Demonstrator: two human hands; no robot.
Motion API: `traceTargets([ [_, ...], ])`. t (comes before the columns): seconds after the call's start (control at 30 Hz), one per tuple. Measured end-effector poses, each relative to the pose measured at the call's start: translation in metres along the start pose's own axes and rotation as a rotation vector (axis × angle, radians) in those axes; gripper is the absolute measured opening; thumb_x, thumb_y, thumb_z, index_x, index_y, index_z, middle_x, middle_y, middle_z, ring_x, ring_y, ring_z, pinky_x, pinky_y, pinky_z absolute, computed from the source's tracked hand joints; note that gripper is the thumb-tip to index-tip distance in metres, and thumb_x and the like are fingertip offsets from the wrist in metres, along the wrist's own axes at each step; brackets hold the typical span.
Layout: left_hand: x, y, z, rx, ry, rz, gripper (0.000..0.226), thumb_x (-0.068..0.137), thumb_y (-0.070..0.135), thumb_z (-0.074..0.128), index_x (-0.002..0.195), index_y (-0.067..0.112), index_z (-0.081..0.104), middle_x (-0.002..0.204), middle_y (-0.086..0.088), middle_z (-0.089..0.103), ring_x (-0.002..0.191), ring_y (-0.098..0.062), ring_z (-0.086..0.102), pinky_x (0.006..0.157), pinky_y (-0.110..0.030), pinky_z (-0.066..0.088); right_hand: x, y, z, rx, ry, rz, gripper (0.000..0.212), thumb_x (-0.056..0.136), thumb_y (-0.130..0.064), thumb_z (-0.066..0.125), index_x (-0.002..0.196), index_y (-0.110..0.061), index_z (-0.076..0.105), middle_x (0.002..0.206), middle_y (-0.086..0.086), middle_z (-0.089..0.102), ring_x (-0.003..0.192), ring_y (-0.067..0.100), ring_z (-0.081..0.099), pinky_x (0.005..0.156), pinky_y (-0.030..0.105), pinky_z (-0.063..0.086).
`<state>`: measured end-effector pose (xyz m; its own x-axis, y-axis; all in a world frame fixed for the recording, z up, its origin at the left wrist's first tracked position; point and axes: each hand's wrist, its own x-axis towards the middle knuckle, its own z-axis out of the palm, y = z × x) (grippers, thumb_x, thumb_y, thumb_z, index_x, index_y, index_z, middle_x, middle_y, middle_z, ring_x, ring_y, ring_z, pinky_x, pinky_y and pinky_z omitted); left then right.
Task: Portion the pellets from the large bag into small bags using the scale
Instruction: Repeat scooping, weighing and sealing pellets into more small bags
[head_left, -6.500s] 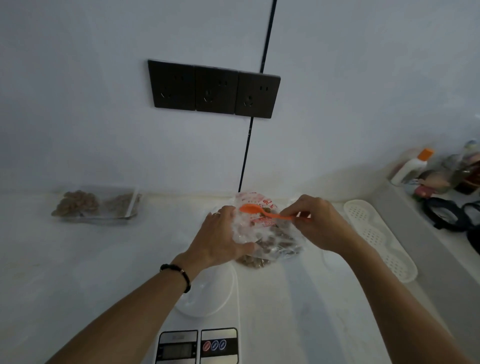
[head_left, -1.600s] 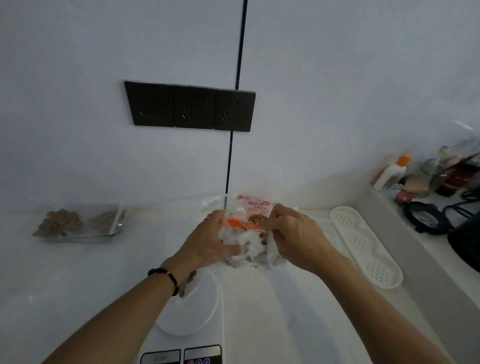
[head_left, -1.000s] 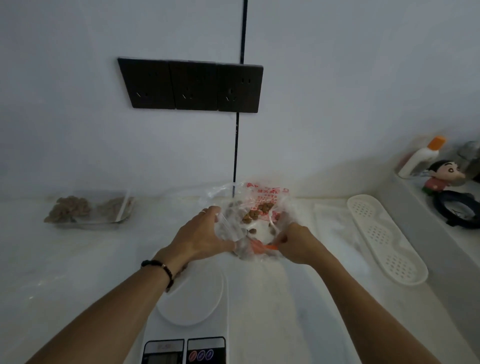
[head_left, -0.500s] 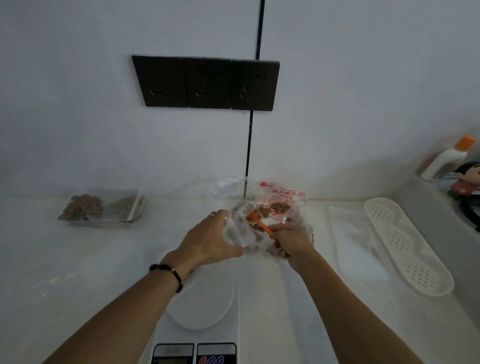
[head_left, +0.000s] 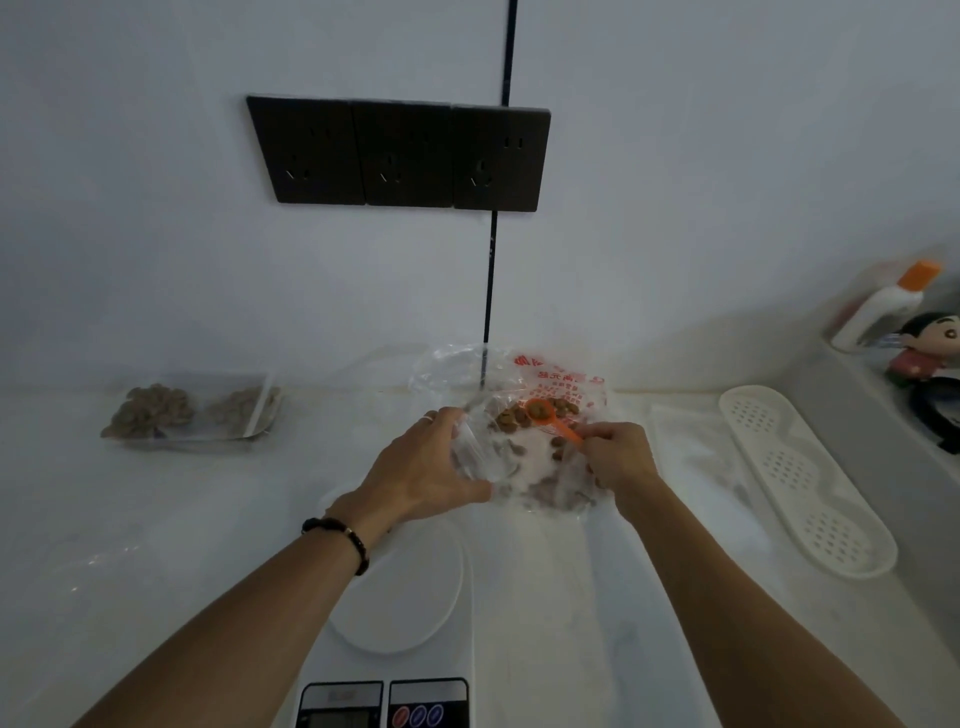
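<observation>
The large clear bag (head_left: 566, 384) with red print lies on the counter against the wall, brown pellets inside. My left hand (head_left: 426, 467) grips its left edge and holds the mouth apart. My right hand (head_left: 618, 457) pinches the handle of an orange spoon (head_left: 545, 415), whose bowl sits inside the bag with pellets in it. The white scale (head_left: 400, 597) stands in front of the bag, its round platform partly under my left wrist, its display at the bottom edge.
Small clear bags holding pellets (head_left: 192, 413) lie at the back left. A flat clear bag (head_left: 685, 457) lies right of the big bag. A white perforated tray (head_left: 800, 478) sits at the right, below a ledge with a bottle (head_left: 883, 306) and a figurine (head_left: 924, 348).
The spoon has come up from low in the bag, with pellets in its bowl near the bag's mouth. My left hand keeps its hold on the bag's edge.
</observation>
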<state>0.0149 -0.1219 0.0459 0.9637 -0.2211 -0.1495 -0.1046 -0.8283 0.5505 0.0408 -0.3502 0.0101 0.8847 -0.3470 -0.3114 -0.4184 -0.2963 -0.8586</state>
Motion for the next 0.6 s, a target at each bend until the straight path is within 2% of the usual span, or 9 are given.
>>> traceTargets([
  [0.07,-0.001,-0.001,-0.001,0.002,0.001,-0.003,0.094,0.068,0.055,0.077,0.143,0.023,0.030,0.137,0.004,0.044,0.124,-0.014,0.047,0.094,-0.033,0.044,0.006,0.002,0.004,-0.113,0.038,-0.033,0.025,0.085,0.003,0.054,0.086,-0.009,0.076,0.079,0.006,0.069,0.063,0.017,0.056,0.055,0.028,0.044],
  [0.13,-0.002,-0.001,0.000,0.004,0.000,-0.003,0.092,0.069,0.054,0.077,0.143,0.023,0.030,0.136,0.004,0.044,0.123,-0.015,0.048,0.094,-0.034,0.044,0.012,0.004,0.008,-0.290,0.055,-0.106,0.023,0.087,-0.003,0.055,0.086,-0.012,0.076,0.079,0.006,0.070,0.067,0.021,0.061,0.062,0.032,0.051],
  [0.23,-0.001,-0.003,0.001,-0.004,0.001,-0.007,0.092,0.069,0.054,0.077,0.142,0.024,0.030,0.135,0.004,0.045,0.122,-0.015,0.048,0.092,-0.032,0.043,0.012,0.004,0.021,-0.478,0.018,-0.218,0.025,0.088,-0.005,0.056,0.093,-0.018,0.076,0.084,0.002,0.070,0.074,0.021,0.064,0.069,0.031,0.053],
  [0.33,-0.001,-0.005,0.001,-0.011,0.007,-0.017,0.093,0.069,0.057,0.076,0.143,0.024,0.030,0.138,0.004,0.044,0.125,-0.015,0.047,0.094,-0.032,0.043,0.009,0.002,0.035,-0.547,-0.041,-0.265,0.028,0.089,-0.003,0.053,0.095,-0.018,0.076,0.078,-0.001,0.068,0.071,0.016,0.062,0.070,0.029,0.053],
  [0.47,0.000,-0.008,0.000,-0.011,0.010,-0.039,0.092,0.069,0.056,0.076,0.142,0.024,0.031,0.139,0.005,0.044,0.125,-0.014,0.046,0.095,-0.032,0.044,0.002,-0.005,0.044,-0.306,-0.126,-0.167,0.024,0.087,0.004,0.052,0.089,-0.002,0.075,0.080,0.014,0.072,0.057,0.012,0.053,0.049,0.018,0.043],
  [0.53,0.000,-0.009,0.000,-0.015,0.012,-0.041,0.091,0.069,0.054,0.077,0.142,0.024,0.031,0.140,0.005,0.044,0.125,-0.014,0.046,0.095,-0.032,0.044,-0.001,-0.007,0.045,-0.088,-0.165,-0.017,0.026,0.087,0.007,0.051,0.088,-0.003,0.075,0.068,0.014,0.065,0.047,0.013,0.046,0.040,0.019,0.037],
  [0.6,0.001,-0.008,-0.001,-0.016,0.015,-0.037,0.091,0.069,0.053,0.077,0.142,0.024,0.031,0.141,0.004,0.044,0.127,-0.015,0.046,0.096,-0.032,0.044,-0.003,-0.007,0.042,0.070,-0.211,0.097,0.029,0.086,0.010,0.049,0.084,-0.005,0.073,0.062,0.011,0.055,0.040,0.012,0.039,0.037,0.021,0.031],
])
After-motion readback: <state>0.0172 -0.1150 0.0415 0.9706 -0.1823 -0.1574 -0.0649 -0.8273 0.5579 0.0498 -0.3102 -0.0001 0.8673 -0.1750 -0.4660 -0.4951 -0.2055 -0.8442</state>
